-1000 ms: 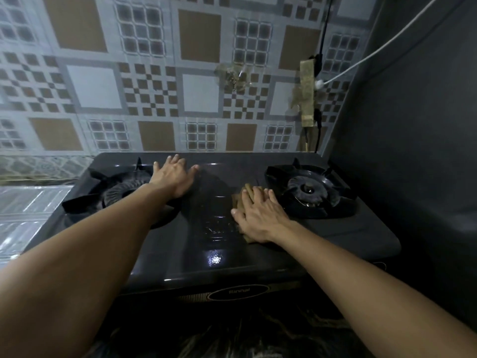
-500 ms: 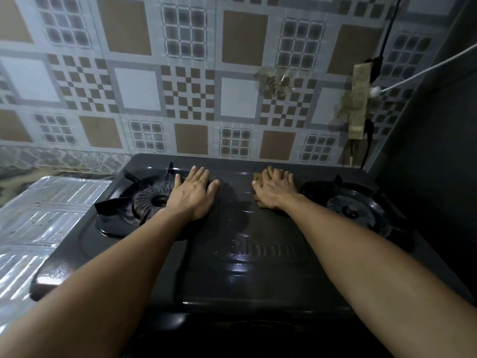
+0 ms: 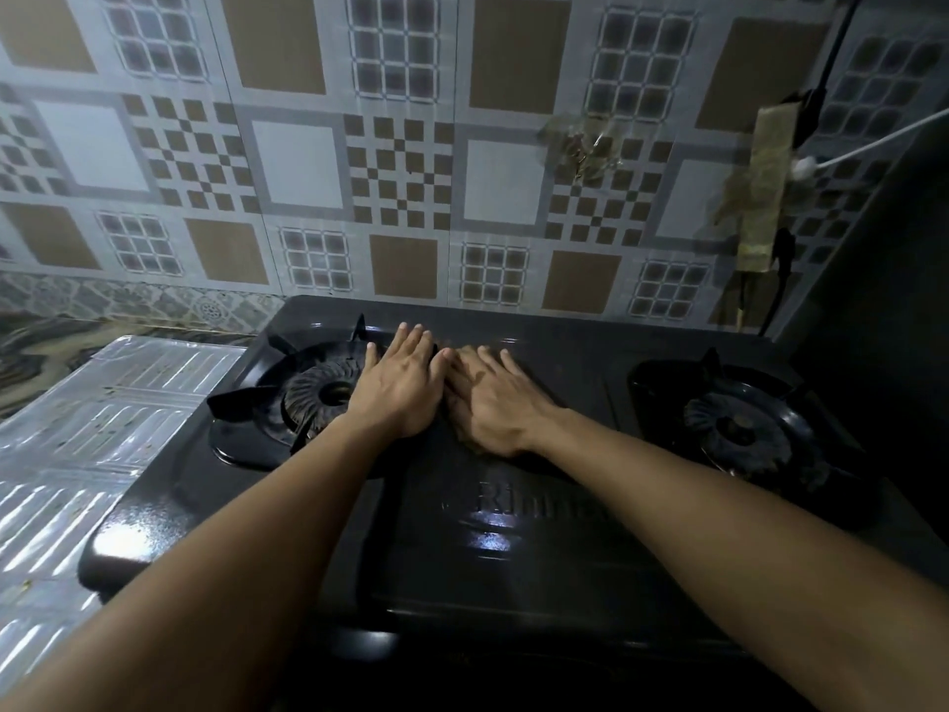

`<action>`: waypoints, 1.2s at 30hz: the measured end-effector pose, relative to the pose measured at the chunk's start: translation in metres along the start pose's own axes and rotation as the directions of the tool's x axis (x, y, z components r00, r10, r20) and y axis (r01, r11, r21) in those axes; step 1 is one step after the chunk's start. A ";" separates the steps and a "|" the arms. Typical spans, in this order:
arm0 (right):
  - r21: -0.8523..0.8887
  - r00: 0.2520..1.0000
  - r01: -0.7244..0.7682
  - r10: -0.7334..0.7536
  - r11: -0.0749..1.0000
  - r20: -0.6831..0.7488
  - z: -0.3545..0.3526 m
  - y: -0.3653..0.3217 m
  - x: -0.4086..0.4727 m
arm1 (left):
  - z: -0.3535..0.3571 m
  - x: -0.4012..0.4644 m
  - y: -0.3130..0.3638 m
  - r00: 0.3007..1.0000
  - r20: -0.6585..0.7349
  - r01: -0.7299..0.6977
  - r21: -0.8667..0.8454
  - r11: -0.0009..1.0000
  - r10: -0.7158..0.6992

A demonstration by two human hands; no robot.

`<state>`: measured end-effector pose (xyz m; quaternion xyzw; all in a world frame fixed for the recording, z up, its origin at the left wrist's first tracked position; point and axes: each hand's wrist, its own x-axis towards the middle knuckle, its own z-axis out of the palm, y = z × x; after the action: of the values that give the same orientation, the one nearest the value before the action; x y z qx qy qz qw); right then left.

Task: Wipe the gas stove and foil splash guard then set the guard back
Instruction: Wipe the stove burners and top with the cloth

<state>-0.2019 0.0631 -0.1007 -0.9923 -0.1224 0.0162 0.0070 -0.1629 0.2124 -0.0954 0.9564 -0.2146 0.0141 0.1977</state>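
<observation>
Pressing flat with straight fingers, the left hand (image 3: 398,390) and right hand (image 3: 493,403) lie side by side, touching, on the glossy black two-burner gas stove (image 3: 513,547), midway between its burners near the back edge. No cloth shows beneath them. The ribbed silver foil splash guard (image 3: 87,454) lies flat along the stove's left edge.

Dim, wide-angle bowed edges; glare on the stove (image 3: 493,544), right side dark.
</observation>
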 end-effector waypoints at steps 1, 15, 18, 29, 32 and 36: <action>0.012 1.000 -0.013 0.013 1.000 0.021 -0.001 0.001 -0.002 | 0.000 0.000 0.000 1.000 0.000 0.001 -0.006 1.000 -0.001; 0.041 0.776 -0.631 0.630 0.775 0.026 -0.004 0.102 0.018 | -0.001 0.000 0.003 0.999 -0.052 0.011 -0.052 0.999 -0.014; 0.026 0.806 -0.591 0.590 0.806 0.044 -0.007 0.102 0.027 | -0.001 0.001 0.003 0.999 -0.048 0.009 -0.038 0.999 -0.010; 0.005 1.000 0.024 -0.024 1.000 -0.008 -0.002 0.014 0.042 | 0.003 0.005 -0.001 0.998 -0.052 0.015 -0.063 0.998 -0.019; 0.040 1.000 0.010 -0.009 0.999 -0.018 -0.004 -0.001 0.018 | 0.003 0.005 -0.002 0.999 -0.049 0.007 -0.062 0.998 -0.010; 0.055 1.000 -0.001 0.000 0.999 0.023 0.001 -0.018 -0.026 | 0.002 0.005 -0.001 0.999 -0.045 0.006 -0.064 0.998 -0.009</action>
<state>-0.2318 0.0744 -0.1003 -0.9915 -0.1219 0.0310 0.0327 -0.1582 0.2104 -0.0966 0.9499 -0.2066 0.0281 0.2330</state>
